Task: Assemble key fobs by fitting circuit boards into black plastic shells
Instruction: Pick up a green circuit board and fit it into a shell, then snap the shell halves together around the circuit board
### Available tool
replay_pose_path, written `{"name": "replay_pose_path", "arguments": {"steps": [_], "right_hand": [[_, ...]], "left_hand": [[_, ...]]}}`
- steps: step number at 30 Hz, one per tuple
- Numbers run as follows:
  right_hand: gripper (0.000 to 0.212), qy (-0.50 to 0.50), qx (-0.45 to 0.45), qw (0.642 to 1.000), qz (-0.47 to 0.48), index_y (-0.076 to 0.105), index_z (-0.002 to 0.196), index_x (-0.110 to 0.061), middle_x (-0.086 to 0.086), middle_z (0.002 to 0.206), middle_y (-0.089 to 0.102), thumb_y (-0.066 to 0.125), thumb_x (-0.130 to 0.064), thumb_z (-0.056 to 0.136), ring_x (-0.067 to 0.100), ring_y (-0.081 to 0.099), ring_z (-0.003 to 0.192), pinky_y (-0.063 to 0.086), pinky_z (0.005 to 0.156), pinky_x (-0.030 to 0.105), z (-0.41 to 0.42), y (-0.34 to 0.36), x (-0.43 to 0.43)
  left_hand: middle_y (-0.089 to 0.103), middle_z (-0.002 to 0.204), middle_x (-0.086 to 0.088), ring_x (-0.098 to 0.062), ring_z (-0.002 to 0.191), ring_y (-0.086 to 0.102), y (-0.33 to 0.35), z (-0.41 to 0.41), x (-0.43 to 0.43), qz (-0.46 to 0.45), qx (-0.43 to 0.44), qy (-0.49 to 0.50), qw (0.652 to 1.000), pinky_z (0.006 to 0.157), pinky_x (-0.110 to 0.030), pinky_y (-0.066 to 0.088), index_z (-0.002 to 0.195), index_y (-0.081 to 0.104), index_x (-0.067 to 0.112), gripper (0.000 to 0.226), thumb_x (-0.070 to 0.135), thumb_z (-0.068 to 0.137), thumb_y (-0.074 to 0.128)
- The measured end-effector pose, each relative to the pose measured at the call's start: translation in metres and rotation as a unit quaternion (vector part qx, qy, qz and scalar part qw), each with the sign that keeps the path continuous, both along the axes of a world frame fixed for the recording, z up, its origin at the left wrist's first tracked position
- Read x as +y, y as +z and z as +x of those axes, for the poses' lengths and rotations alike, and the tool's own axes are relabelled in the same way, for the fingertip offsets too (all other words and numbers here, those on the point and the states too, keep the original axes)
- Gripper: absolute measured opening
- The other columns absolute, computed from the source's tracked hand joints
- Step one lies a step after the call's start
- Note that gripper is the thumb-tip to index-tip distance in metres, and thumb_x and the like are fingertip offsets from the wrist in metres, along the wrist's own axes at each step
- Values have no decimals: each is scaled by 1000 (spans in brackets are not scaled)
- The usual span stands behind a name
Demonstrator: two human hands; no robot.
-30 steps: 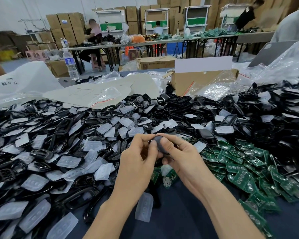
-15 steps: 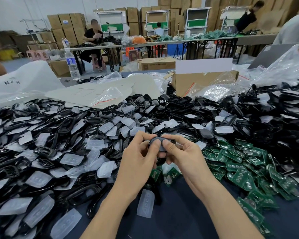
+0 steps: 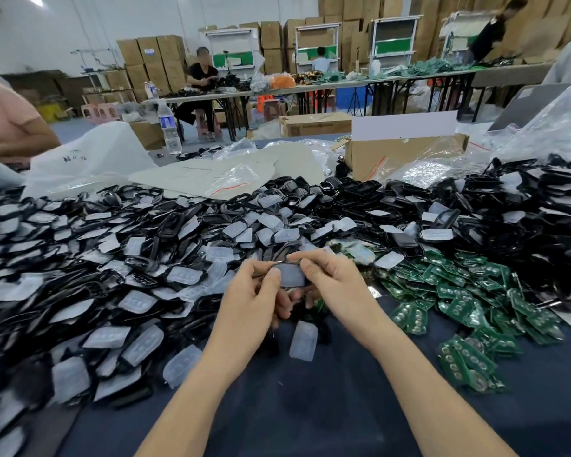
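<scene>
Left grip and right grip pinch opposite ends of the fob shell between them; probably light, rigid, safest held by its edges.

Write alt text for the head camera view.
A left hand and a right hand together pinch a small key fob shell above a dark blue table. A heap of black shells and translucent pads spreads left and behind them. Green circuit boards lie piled to the right.
</scene>
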State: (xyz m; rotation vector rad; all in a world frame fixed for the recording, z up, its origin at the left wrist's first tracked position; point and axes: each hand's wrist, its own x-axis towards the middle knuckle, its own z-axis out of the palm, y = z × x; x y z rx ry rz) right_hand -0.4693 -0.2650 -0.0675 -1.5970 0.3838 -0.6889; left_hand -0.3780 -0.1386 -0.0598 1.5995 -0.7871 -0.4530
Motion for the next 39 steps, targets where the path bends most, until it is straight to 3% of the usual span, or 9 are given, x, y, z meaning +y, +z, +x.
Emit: {"name": "replay_pose_path", "arguments": {"steps": [2,5,7,16,19,21,26,32,39], "right_hand": [[21,-27,5,999,-47,70,109,-30,-15,97,77,51,-21,106,1,70,84,50,69,14,0,1,6],[20,-49,-7,999,-21,66,112,-34,-17,101,73,48,-27,107,11,69,66,48,54,21,-3,6,12],[21,-81,-5,996,-24,65,110,-36,-13,100,72,46,-28,108,15,69,63,45,50,20,-3,7,15],[29,-200,-12,977,-66,59,106,-50,-22,90,67,41,-27,107,5,62,58,48,54,17,-7,-7,17],[29,-234,-38,971,-26,61,107,-43,-16,85,67,40,-23,107,7,60,58,47,54,17,-9,-9,11],[28,-262,-56,963,18,63,108,-37,-11,85,66,40,-21,107,7,60,57,47,53,18,-10,-10,4],[29,-294,-69,952,60,63,108,-31,-8,87,65,40,-15,106,7,59,56,46,55,19,-11,-12,-6],[30,-312,-75,943,90,62,106,-32,-4,90,65,39,-13,105,9,58,57,43,55,25,-14,-12,-12],[30,-329,-89,932,123,61,103,-28,-2,87,63,38,-8,103,7,57,54,43,50,25,-17,-11,-17]], "left_hand": [[65,60,-4,-17,52,60,2,4,22,29,61,-16,998,42,-25,43,104,54,13,5,17,104,51],[63,62,-9,-21,51,59,2,5,57,99,142,-83,981,41,-26,42,107,54,11,6,15,103,53],[64,63,-10,-22,51,60,-1,-1,75,136,144,-119,973,41,-26,42,108,54,10,7,15,103,52],[66,57,8,-4,37,50,-15,-26,85,291,-139,-29,946,40,-17,39,91,50,36,9,43,96,50],[57,56,8,-1,48,52,-10,-23,84,329,-219,12,919,45,-18,37,87,49,40,16,54,94,48],[60,67,7,-4,63,57,-7,-20,82,334,-274,36,901,57,-25,46,91,47,41,16,56,95,45],[60,72,11,-12,75,61,0,-22,56,289,-340,33,894,69,-35,51,104,49,41,11,49,99,44],[59,109,10,-13,95,59,3,-18,2,258,-424,0,868,75,-31,49,117,58,27,25,40,105,39],[48,114,-4,-28,104,58,0,-11,-42,368,-465,-72,802,79,-41,50,122,57,19,36,47,101,49]]}}
